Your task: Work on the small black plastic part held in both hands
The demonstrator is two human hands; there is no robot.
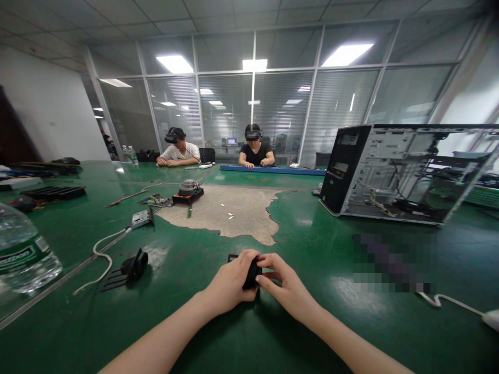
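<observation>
Just above the green tabletop (202, 332), both my hands meet at a small black boxy part (251, 276) whose exact kind I cannot make out. My left hand (233, 276) is wrapped round it from the left, hiding much of it. The thumb and fingers of my right hand (284, 283) are curled against its right side, gripping that edge. Off to the left lies a black plastic piece (134, 266) with long prongs. Behind it sits a small metal bracket (142, 217) with a pale cable (102, 254).
An opened computer case (351, 176) stands at the right. A water bottle (23, 254) is at the left edge. A CPU cooler (188, 191) rests by a bare beige patch (241, 208) with paper scraps. Two people (179, 150) with headsets sit across the table. A blurred dark strip (390, 262) lies right.
</observation>
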